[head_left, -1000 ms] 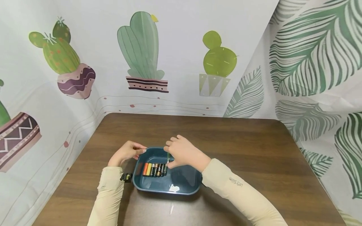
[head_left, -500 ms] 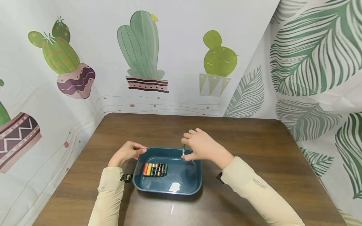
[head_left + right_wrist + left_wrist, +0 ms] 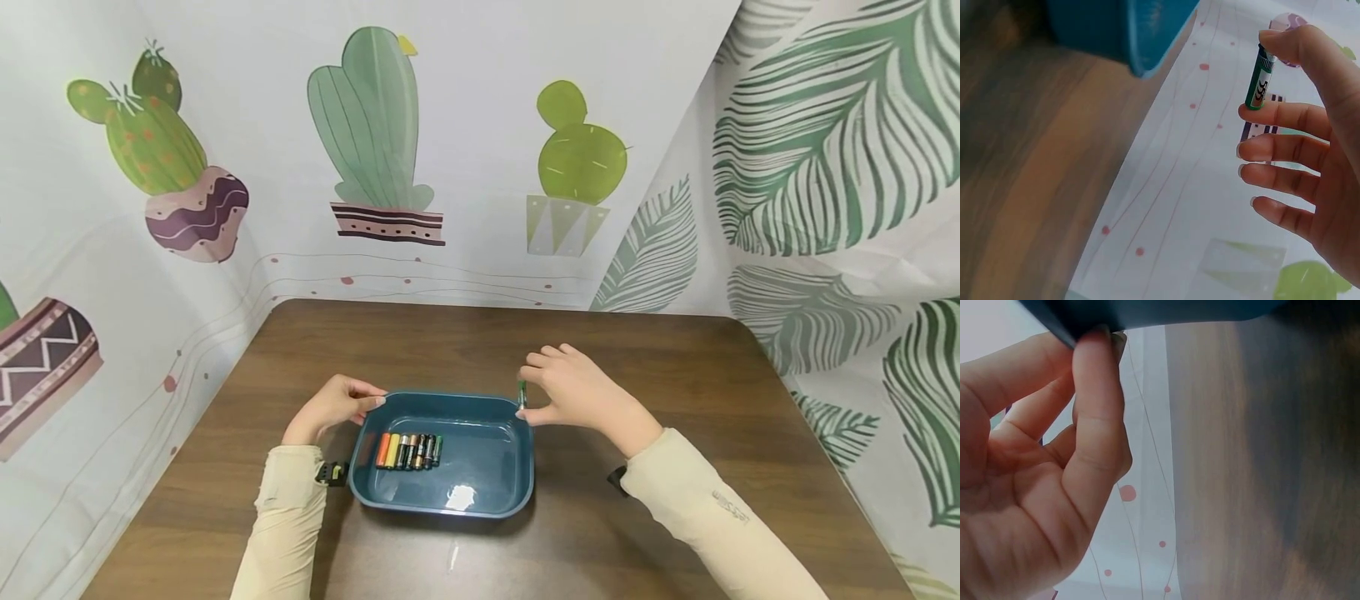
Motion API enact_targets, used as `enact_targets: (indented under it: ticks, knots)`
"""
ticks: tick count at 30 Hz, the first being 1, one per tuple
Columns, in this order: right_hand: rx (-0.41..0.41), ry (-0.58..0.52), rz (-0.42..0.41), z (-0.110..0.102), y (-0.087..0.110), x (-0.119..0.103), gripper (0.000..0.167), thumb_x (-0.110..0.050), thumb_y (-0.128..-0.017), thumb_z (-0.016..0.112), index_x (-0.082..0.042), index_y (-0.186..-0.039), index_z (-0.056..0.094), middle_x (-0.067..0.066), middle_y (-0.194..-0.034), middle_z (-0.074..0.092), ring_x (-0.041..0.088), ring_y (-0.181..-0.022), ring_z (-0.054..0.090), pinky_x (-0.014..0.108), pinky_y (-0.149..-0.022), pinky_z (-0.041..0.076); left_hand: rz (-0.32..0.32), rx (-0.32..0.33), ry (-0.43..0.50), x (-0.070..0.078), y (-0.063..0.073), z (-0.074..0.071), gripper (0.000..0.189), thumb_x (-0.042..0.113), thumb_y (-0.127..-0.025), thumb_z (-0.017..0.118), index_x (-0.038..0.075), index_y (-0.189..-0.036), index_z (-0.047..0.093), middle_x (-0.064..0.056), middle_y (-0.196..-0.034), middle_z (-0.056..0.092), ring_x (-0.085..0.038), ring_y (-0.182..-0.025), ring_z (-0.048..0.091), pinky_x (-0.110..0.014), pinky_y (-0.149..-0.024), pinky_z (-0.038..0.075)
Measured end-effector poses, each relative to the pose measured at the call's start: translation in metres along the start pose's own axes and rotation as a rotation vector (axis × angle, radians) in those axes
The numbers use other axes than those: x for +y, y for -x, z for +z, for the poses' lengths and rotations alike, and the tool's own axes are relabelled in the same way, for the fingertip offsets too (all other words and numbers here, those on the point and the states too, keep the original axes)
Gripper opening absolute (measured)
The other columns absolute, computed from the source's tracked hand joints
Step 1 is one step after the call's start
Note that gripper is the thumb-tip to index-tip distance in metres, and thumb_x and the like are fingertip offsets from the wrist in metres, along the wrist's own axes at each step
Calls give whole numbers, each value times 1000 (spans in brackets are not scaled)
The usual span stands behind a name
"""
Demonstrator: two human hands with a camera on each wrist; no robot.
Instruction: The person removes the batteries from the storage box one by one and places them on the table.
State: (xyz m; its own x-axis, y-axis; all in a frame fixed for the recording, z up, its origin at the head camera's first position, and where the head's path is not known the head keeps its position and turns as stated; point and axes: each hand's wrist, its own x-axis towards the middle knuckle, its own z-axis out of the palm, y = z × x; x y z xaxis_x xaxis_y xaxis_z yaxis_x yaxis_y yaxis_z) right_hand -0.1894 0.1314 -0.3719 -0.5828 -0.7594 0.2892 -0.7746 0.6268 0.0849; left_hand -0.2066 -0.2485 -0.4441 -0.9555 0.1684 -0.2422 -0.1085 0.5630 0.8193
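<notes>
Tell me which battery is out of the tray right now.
The green battery, pinched end to end between thumb and forefinger of the right hand, at the tray's far right corner. The other batteries lie in a row inside the tray.

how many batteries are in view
7: six lie side by side in a row at the left of the blue tray; one green battery is pinched in the right hand.
</notes>
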Motion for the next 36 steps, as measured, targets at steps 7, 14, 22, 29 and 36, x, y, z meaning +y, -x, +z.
enact_targets:
  ticks: [7,14,22,29,36]
  knots:
    - [7,-29,39,9,16,9,42,-49,-71,77,-14,-93,69,-3,-83,59,19,-80,54,34,-69,43,-7,1,-2,1,1,-1,19,10,-91,66,-1,-105,73,-10,-93,70,-19,-71,61,-37,-67,56]
    - [-36,-57,64,25,29,13,41,-48,-71,78,-14,-92,69,-3,-84,60,20,-80,55,35,-68,44,0,0,-8,1,2,-1,19,10,-90,67,-2,-105,73,-11,-94,70,-18,-71,61,-36,-66,56]
    - [-164,-92,88,49,39,14,43,-47,-71,79,-13,-95,69,-1,-91,62,23,-85,57,44,-76,48,-4,3,-5,1,0,0,20,10,-90,67,-2,-105,73,-12,-95,70,-18,-72,62,-35,-66,56]
    - [-190,-85,62,68,42,11,39,-43,-68,80,-13,-88,69,-2,-84,60,21,-79,54,44,-72,48,-7,4,-3,2,0,1,19,10,-90,68,-2,-104,73,-12,-94,70,-18,-72,62,-39,-68,56]
    - [-236,-63,65,80,43,9,41,-46,-66,82,-12,-87,69,0,-85,62,20,-79,52,43,-72,47,7,2,-5,2,0,1,19,10,-90,67,-2,-104,73,-12,-94,71,-17,-73,64,-38,-68,57]
